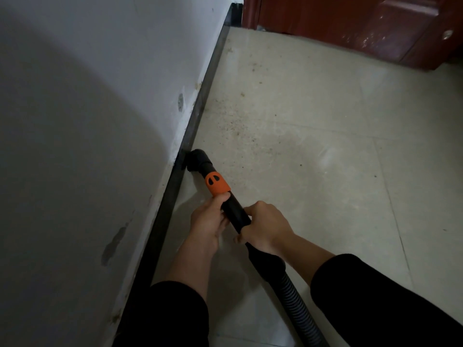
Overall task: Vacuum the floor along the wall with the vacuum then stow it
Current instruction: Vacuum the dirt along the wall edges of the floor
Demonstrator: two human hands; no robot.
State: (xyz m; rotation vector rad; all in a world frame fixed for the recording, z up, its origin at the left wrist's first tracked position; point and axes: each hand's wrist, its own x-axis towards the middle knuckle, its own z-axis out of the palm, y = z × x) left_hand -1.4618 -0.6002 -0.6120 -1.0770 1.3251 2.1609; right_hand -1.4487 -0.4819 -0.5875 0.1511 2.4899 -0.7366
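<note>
A white wall [87,121], scuffed and partly in shadow, is seen filling the left of the view, edged at its foot by a dark skirting board [200,103]. The vacuum [240,219] is held low over the floor beside that wall, with its black nozzle [191,161] set on the tiles and pressed up against the skirting. Just behind the nozzle, an orange collar [216,184] with two dark slots is fitted round the black wand [231,206].

The left hand [208,221] is wrapped round the wand directly below the collar, the thumb laid along the top with its tip at the orange edge and the fingers curled underneath. The right hand [265,229] is clamped over the wand just behind it, knuckles up, fingers closed round the far side. Both forearms are bare, and black sleeves [375,296] are seen at the lower edge. A ribbed black hose [298,304] is seen running from under the right hand to the bottom of the view.

The pale tiled floor [325,159] is shown speckled with grit [233,123] ahead of the nozzle, thickest near the skirting. A dark red wooden door [363,23] is seen at the top right, at the far end of the wall.
</note>
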